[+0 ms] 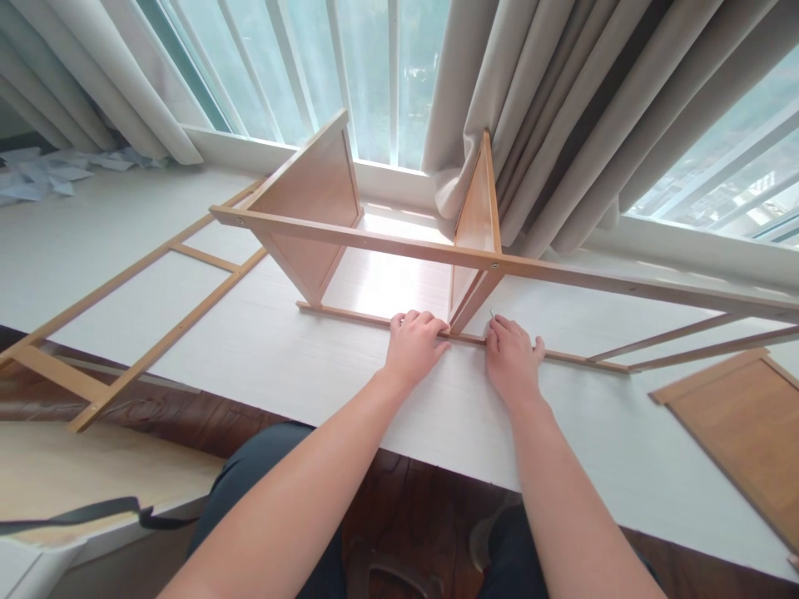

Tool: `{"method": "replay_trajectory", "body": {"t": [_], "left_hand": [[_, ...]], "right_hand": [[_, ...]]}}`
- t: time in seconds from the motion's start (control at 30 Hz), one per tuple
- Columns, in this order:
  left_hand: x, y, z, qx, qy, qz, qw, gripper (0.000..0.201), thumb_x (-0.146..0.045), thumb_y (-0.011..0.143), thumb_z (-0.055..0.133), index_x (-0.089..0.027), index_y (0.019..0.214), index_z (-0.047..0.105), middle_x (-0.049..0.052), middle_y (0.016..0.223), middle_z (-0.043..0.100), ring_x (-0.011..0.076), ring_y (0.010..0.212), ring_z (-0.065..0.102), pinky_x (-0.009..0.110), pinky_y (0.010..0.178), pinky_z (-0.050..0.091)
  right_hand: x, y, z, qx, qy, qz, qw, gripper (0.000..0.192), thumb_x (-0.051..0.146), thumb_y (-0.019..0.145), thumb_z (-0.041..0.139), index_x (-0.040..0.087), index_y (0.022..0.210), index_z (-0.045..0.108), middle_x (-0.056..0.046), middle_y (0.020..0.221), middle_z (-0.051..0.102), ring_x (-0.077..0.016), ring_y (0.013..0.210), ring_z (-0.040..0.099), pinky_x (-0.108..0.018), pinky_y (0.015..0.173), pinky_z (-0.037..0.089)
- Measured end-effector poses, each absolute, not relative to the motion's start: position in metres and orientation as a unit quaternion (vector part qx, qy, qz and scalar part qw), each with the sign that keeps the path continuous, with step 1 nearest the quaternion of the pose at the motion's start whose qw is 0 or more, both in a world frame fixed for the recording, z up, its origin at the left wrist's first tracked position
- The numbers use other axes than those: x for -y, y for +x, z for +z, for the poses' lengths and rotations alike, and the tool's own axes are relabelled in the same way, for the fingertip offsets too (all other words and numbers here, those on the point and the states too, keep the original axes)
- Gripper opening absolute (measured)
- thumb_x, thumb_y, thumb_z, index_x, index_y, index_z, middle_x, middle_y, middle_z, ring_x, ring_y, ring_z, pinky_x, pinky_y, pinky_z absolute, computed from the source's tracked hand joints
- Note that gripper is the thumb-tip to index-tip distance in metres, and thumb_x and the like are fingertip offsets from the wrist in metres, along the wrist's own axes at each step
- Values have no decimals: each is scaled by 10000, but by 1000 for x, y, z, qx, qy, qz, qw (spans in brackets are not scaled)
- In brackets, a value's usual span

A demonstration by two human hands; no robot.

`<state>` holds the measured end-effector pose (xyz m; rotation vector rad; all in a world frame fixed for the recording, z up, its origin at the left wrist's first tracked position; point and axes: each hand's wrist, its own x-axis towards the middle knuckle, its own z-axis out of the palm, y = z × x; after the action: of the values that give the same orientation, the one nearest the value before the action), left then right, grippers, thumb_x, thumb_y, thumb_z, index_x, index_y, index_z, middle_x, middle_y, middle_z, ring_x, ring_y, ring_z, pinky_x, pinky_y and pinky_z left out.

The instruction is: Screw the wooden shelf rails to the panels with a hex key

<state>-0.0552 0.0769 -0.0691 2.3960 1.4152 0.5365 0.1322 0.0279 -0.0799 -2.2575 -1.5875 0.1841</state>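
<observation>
A partly assembled wooden shelf frame lies on its side on a white surface. Its upper rail (387, 243) crosses above two upright wooden panels, a wide left one (305, 208) and a narrower-looking right one (478, 208). My left hand (415, 345) is closed around the lower rail (349, 314), just left of where the right panel meets it. To the right of that joint, my right hand (513, 358) is closed at the same rail. A small thin metal piece (492, 314) sticks out by its fingertips; its kind cannot be made out.
A ladder-like wooden frame (170, 349) lies at the left, overhanging the front edge of the white surface (250, 349). A loose wooden panel (742, 424) rests at the right. Behind are grey curtains (562, 108) and barred windows. White paper pieces (43, 175) lie far left.
</observation>
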Motion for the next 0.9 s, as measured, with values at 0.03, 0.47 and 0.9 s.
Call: {"method": "replay_trajectory", "body": {"t": [0.03,0.47,0.9], "left_hand": [[-77,-54,-70,-496,834,188,154,205,-341,915,776,-279,1108,748,37,1138,762,276,1165,611,479,1077,338],[-79,-55,-70,-500,828,192,166,162,-336,922,779,-280,1073,760,35,1120,763,271,1156,608,479,1064,334],[-79,-59,-72,-492,832,201,160,92,-301,907,781,-271,987,747,27,1094,769,270,1145,625,470,1045,346]], "right_hand": [[-28,132,-80,564,-801,62,192,431,249,1069,324,239,1312,680,-119,1518,615,-293,1412,504,-714,1206,195],[-30,137,-77,570,-800,94,160,457,221,1066,295,253,1324,671,-96,1548,581,-289,1440,484,-718,1222,194],[-35,148,-69,571,-798,107,163,363,216,1046,426,228,1194,758,-106,1416,673,-309,1290,569,-500,1084,431]]}}
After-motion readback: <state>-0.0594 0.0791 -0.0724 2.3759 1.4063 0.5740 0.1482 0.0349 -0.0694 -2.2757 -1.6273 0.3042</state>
